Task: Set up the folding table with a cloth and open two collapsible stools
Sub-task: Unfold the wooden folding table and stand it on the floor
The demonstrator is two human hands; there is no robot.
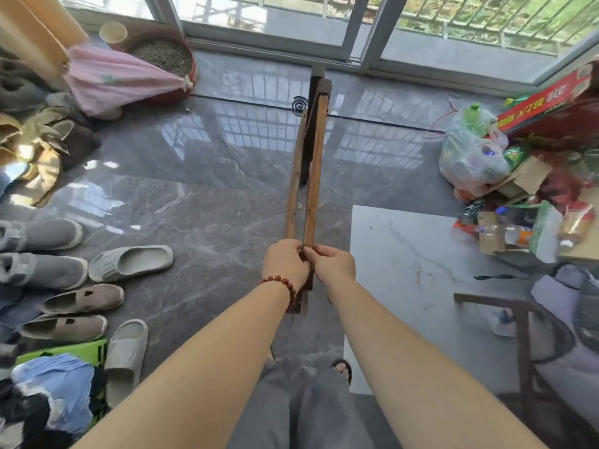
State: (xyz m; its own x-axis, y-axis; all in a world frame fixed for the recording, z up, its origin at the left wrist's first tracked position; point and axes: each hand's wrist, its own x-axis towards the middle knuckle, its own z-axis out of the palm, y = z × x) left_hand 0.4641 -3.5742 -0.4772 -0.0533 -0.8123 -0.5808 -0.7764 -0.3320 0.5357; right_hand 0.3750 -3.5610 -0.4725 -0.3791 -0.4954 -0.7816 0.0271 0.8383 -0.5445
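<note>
A folded wooden frame (pixel 312 150), brown and worn, stands edge-on in front of me, its far end resting on the grey floor near the sliding door. Whether it is the table or a stool I cannot tell. My left hand (pixel 285 265), with a red bead bracelet on the wrist, grips the near end of its left slat. My right hand (pixel 334 265) grips the near end of the right slat. The two slats lie almost together, with a narrow gap between them. No cloth lies on it.
Several slippers and shoes (pixel 129 262) lie at the left. A pink cloth bundle (pixel 113 79) and a round basin (pixel 165 56) sit at the back left. Bags and boxes (pixel 476 157) crowd the right. A dark wooden frame (pixel 518 319) stands at the near right, beside a white slab (pixel 405 270).
</note>
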